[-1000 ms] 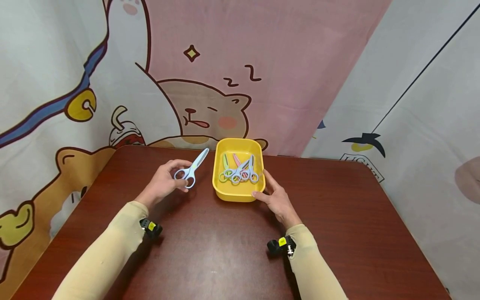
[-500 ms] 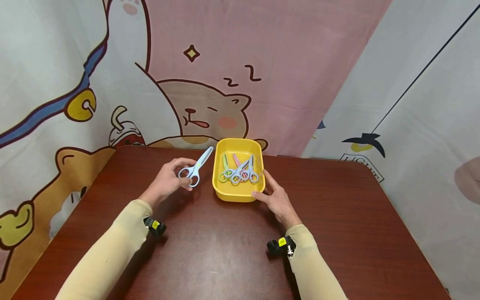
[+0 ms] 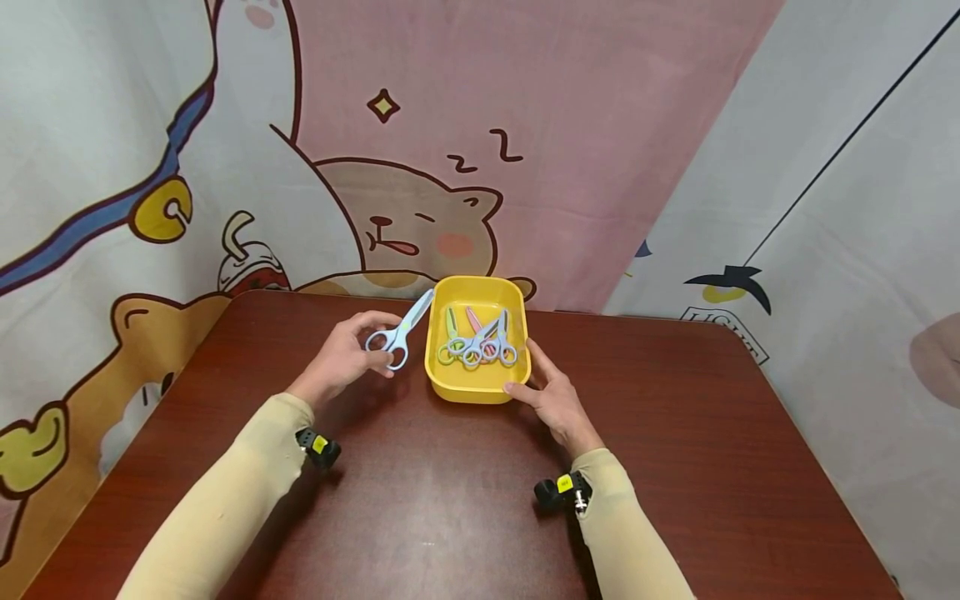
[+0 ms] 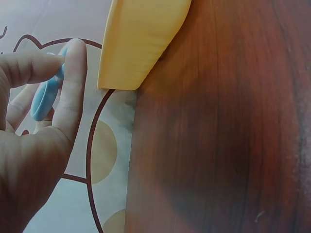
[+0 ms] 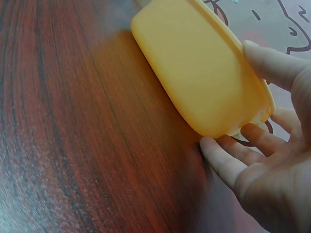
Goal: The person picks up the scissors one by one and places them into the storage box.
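My left hand (image 3: 341, 358) pinches a pair of light blue scissors (image 3: 412, 320) by the handle loops, with the blades angled up and right. Their tip is right at the left rim of a yellow plastic bin (image 3: 468, 395). In the left wrist view a blue handle loop (image 4: 44, 99) shows between thumb and fingers; the blades are hidden there. At the bin's front right corner my right hand (image 3: 558, 404) holds on, thumb at the front, fingers along the side. Inside lie green scissors (image 3: 452, 321), pink scissors (image 3: 473, 317) and two lavender-blue pairs of scissors (image 3: 503, 333), overlapping each other.
The bin stands near the back edge of a dark red-brown wooden table (image 3: 675, 433). Behind it hangs a cartoon-printed curtain (image 3: 570, 167), close to that edge. Small black wrist cameras (image 3: 318, 447) sit on both sleeves.
My left hand has moved to the right with the light blue scissors, bringing their tip from short of the bin up to its left rim. The right hand and the bin have stayed put.
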Action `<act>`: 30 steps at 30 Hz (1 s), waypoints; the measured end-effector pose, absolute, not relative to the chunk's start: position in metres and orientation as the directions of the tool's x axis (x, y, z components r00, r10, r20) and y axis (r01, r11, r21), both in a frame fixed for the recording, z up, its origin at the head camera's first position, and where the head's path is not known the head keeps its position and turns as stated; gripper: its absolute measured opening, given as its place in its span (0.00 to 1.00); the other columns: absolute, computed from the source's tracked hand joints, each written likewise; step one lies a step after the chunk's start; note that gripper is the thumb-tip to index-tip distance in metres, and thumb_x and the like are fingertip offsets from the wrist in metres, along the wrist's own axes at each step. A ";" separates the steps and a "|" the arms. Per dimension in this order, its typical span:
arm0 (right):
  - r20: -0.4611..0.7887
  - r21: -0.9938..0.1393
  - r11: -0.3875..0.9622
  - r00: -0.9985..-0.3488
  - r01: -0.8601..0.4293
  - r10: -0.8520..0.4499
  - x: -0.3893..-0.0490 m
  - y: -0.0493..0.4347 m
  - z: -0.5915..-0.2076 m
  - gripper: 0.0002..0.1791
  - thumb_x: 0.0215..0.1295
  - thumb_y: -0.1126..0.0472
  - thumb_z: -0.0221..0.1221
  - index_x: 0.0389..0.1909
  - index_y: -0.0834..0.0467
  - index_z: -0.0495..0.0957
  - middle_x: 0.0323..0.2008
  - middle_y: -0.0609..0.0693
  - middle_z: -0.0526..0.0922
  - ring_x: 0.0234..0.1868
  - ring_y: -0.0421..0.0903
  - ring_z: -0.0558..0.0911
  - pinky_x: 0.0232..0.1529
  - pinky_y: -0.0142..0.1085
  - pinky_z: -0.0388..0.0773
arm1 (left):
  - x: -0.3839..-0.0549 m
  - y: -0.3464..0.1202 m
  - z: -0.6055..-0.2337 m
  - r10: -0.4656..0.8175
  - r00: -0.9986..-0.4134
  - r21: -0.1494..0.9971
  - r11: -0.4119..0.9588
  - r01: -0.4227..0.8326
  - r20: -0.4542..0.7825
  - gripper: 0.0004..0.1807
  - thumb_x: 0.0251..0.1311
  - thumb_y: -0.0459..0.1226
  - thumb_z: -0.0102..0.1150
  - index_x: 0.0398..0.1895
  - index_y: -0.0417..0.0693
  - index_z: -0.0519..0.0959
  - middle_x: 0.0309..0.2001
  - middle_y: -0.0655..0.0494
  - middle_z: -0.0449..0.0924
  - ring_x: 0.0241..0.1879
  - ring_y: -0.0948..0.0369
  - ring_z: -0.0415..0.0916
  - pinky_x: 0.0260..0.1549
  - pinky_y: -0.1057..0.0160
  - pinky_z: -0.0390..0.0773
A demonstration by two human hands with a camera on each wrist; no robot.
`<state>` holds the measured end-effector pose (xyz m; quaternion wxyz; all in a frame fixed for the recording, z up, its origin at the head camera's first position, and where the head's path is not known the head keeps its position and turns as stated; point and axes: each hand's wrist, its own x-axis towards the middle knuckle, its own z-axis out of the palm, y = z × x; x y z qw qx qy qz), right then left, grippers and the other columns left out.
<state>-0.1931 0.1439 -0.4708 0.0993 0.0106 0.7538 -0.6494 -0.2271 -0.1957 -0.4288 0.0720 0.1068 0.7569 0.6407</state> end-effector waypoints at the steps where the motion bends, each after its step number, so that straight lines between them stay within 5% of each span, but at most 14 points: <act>1: -0.164 -0.977 0.157 -0.980 0.145 -0.113 -0.193 0.144 -0.471 0.50 0.65 0.65 0.69 0.83 0.42 0.54 0.82 0.48 0.53 0.78 0.58 0.62 0.69 0.51 0.71 | -0.227 -0.195 -0.428 0.255 -0.966 0.986 0.151 0.070 0.030 0.30 0.56 0.17 0.60 0.64 0.37 0.75 0.47 0.39 0.66 0.39 0.51 0.78 0.34 0.47 0.89; 19: -0.159 -0.979 0.145 -0.980 0.142 -0.119 -0.194 0.144 -0.472 0.50 0.66 0.66 0.69 0.83 0.43 0.53 0.82 0.47 0.52 0.78 0.57 0.62 0.67 0.45 0.73 | -0.234 -0.182 -0.417 0.278 -0.960 0.986 0.158 0.060 0.014 0.30 0.56 0.17 0.60 0.64 0.37 0.75 0.47 0.40 0.66 0.39 0.50 0.78 0.35 0.48 0.89; 30: -0.159 -0.979 0.144 -0.981 0.142 -0.115 -0.193 0.144 -0.472 0.50 0.66 0.66 0.69 0.83 0.43 0.53 0.82 0.47 0.52 0.78 0.58 0.61 0.69 0.51 0.71 | -0.238 -0.175 -0.409 0.301 -0.954 0.983 0.176 0.045 -0.010 0.30 0.57 0.18 0.60 0.65 0.39 0.75 0.50 0.39 0.66 0.41 0.49 0.77 0.38 0.42 0.88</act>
